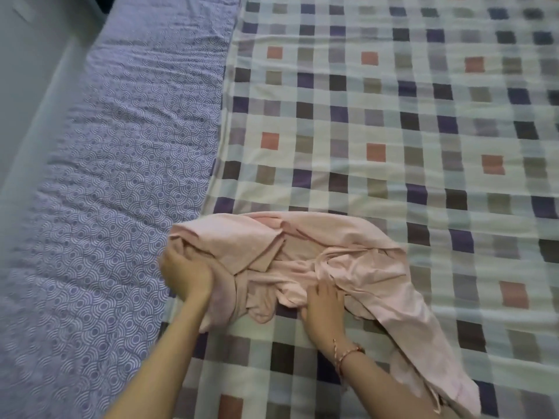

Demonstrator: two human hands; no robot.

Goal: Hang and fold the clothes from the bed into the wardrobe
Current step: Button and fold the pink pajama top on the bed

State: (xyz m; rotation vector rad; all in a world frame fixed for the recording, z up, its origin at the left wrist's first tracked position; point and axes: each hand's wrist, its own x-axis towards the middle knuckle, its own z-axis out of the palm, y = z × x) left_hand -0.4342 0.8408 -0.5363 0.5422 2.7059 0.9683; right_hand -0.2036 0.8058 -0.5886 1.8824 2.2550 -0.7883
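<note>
pink shirt (305, 237) is lying crumpled on the checked sheet (393, 116) of the bed, in that sheet's near-left part, just inside its left edge. i am seeing its collar (266, 252) sitting toward the bunched middle, and one long part of the shirt is trailing off toward the sheet's near edge, alongside the right forearm. the left hand (184, 272) is grasping the shirt's left end, fingers curled into the fabric right where the checked sheet's left edge is running. the right hand (323, 303) is resting on the shirt's near side with its fingers fairly straight and released, pressing the cloth down onto the checked sheet rather than clutching it. a thin bracelet (348, 353) is sitting on that wrist. a purple patterned cover (121, 176) is lying along the checked sheet's left edge, touching it. the view is coming through a little blurred, so i cannot tell finer details of the shirt.
</note>
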